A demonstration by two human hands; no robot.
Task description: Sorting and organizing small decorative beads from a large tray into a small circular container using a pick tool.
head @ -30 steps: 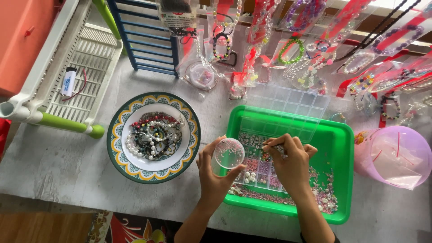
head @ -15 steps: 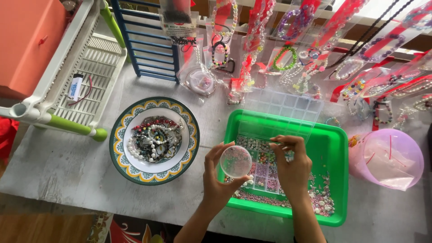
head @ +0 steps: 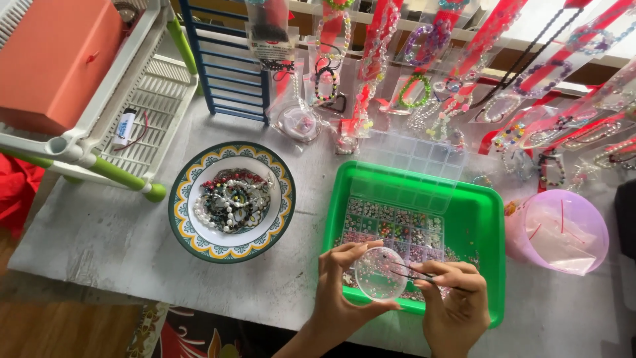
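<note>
Down near the bottom edge of the view, the left hand (head: 341, 292) cups a small round clear dish (head: 379, 274) between thumb and curled fingers, the thumb along its lower rim and the fingertips over its upper rim, so the dish sits tilted toward the camera with tiny pale beads showing through it. Just to its right, the right hand (head: 457, 301) is closed in a pinch on a pair of thin dark tweezers (head: 412, 272), whose tips reach over the dish's right edge; whether they grip a bead cannot be told. Both hands hover above the near part of a green tray (head: 493, 219) standing on the grey desk (head: 99, 232). Inside the tray lies a clear compartment box (head: 397, 229) filled with sorted beads, its lid (head: 414, 156) propped open over the tray's far rim, and loose beads are scattered on the tray floor beside the hands. Left of the tray, well apart from the hands, a patterned plate (head: 182, 199) holds a heap of beaded bracelets. A lilac bowl (head: 589, 222) with a plastic bag in it stands right of the tray, and packaged bracelets (head: 424, 86) hang along the back
</note>
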